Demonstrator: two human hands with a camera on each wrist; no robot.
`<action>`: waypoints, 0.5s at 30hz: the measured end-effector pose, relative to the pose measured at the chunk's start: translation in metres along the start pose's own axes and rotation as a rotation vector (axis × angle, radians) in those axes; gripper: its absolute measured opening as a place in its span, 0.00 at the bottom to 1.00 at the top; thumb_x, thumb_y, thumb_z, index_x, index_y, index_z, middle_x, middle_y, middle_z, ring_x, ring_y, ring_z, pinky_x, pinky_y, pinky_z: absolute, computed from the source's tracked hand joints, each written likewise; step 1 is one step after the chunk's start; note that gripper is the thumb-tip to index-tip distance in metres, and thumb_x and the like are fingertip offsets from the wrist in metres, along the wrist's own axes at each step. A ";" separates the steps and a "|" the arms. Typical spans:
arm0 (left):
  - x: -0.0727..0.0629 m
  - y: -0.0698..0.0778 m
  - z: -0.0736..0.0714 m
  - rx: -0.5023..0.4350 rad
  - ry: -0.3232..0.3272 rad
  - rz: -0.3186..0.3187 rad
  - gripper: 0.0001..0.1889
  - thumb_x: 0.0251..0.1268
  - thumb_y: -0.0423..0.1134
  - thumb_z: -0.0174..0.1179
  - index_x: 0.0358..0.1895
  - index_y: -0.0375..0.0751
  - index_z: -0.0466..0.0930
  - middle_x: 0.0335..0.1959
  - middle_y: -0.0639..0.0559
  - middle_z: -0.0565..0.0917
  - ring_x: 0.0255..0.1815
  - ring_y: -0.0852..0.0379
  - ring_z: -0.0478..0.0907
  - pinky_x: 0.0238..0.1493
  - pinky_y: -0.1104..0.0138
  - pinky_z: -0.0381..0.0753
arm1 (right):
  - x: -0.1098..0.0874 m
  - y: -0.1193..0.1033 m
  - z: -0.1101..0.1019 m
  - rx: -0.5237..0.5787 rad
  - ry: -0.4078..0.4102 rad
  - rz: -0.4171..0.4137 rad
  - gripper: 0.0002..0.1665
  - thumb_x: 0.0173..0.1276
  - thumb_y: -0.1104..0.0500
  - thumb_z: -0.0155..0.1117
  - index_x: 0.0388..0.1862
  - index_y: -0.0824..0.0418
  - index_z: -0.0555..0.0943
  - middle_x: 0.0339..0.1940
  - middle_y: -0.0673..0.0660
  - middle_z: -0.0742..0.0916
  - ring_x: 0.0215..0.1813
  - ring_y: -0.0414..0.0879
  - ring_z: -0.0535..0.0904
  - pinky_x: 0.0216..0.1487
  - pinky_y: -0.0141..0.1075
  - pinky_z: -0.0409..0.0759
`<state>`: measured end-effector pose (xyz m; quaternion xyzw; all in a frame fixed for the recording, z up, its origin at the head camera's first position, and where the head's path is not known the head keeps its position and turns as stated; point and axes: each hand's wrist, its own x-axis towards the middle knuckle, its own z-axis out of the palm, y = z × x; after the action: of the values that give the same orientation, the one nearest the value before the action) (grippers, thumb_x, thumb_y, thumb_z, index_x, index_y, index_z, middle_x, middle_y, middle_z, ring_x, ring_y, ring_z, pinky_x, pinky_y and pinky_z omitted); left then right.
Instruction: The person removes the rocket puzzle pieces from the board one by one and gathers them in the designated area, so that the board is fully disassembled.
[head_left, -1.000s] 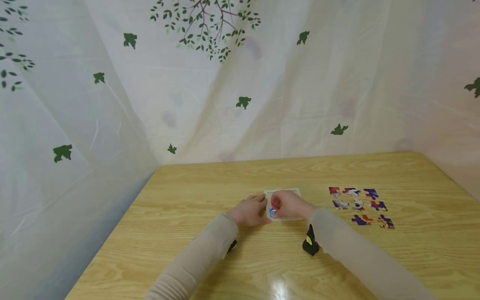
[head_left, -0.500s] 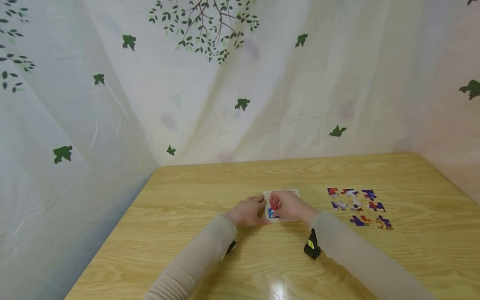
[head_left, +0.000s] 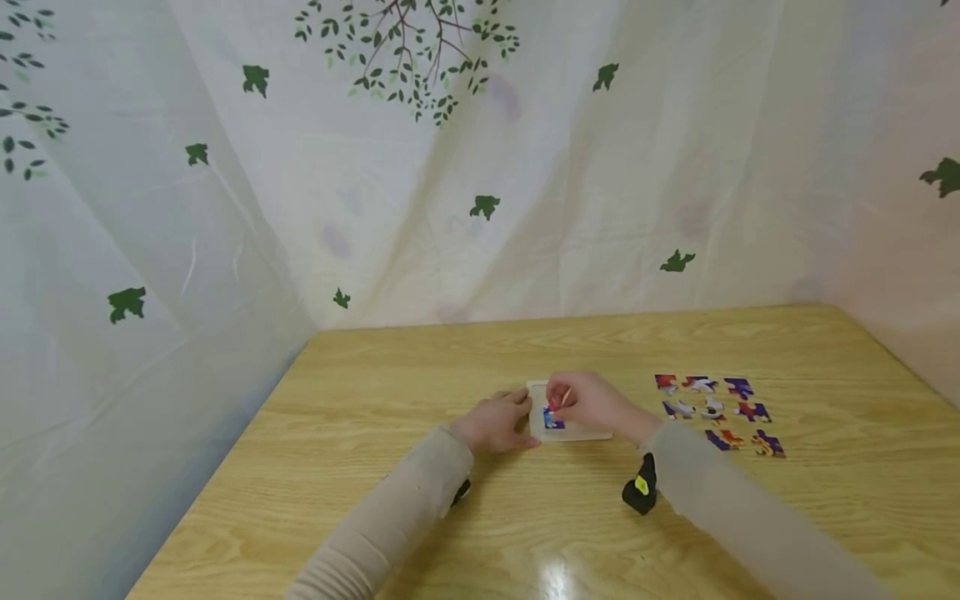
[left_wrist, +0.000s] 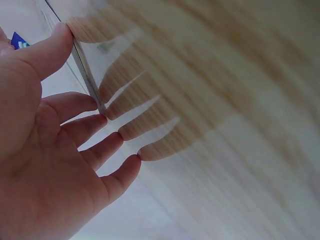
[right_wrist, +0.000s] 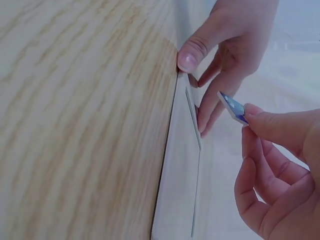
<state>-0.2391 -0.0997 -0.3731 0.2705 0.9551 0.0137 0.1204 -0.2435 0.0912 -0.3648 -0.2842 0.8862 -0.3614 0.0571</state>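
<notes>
Between the thumb and fingers of my right hand (head_left: 592, 404) is a small blue and purple jigsaw piece (head_left: 553, 419), held over a shallow white puzzle tray (head_left: 581, 435). Seen from the right wrist, the piece (right_wrist: 231, 106) is tilted and apart from the tray (right_wrist: 175, 175). My left hand (head_left: 495, 422) rests against the tray's left end, its fingers spread. In the left wrist view, the thumb and fingertips of the left hand (left_wrist: 60, 145) touch the tray's edge and the tabletop. Part of the tray is hidden behind the right hand.
Several loose jigsaw pieces (head_left: 712, 408) lie in rough rows to the right of the tray on the wooden table (head_left: 375, 375). A pale curtain (head_left: 420, 250) with leaf prints hangs behind the table. Each sleeve has a black wrist device, such as the right one (head_left: 640, 492).
My right hand has shifted slightly right and up with the jigsaw piece, uncovering more of the tray's left part. The left hand has stayed at the tray's edge.
</notes>
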 end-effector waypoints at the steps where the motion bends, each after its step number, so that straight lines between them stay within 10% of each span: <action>1: 0.000 0.000 0.000 0.003 -0.001 -0.001 0.38 0.64 0.57 0.57 0.71 0.39 0.60 0.74 0.44 0.58 0.73 0.44 0.58 0.69 0.55 0.62 | -0.001 0.001 -0.003 0.005 -0.005 -0.010 0.09 0.59 0.67 0.67 0.36 0.62 0.76 0.32 0.53 0.81 0.34 0.42 0.79 0.37 0.35 0.79; 15: 0.000 -0.003 0.003 0.021 -0.018 0.017 0.38 0.65 0.57 0.55 0.72 0.38 0.58 0.75 0.45 0.57 0.73 0.46 0.57 0.69 0.54 0.61 | -0.026 0.018 -0.043 -0.067 -0.018 -0.004 0.08 0.61 0.66 0.65 0.37 0.62 0.76 0.33 0.53 0.81 0.35 0.43 0.78 0.39 0.38 0.79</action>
<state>-0.2398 -0.1020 -0.3761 0.2798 0.9518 0.0025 0.1261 -0.2430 0.1420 -0.3480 -0.2911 0.8967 -0.3289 0.0546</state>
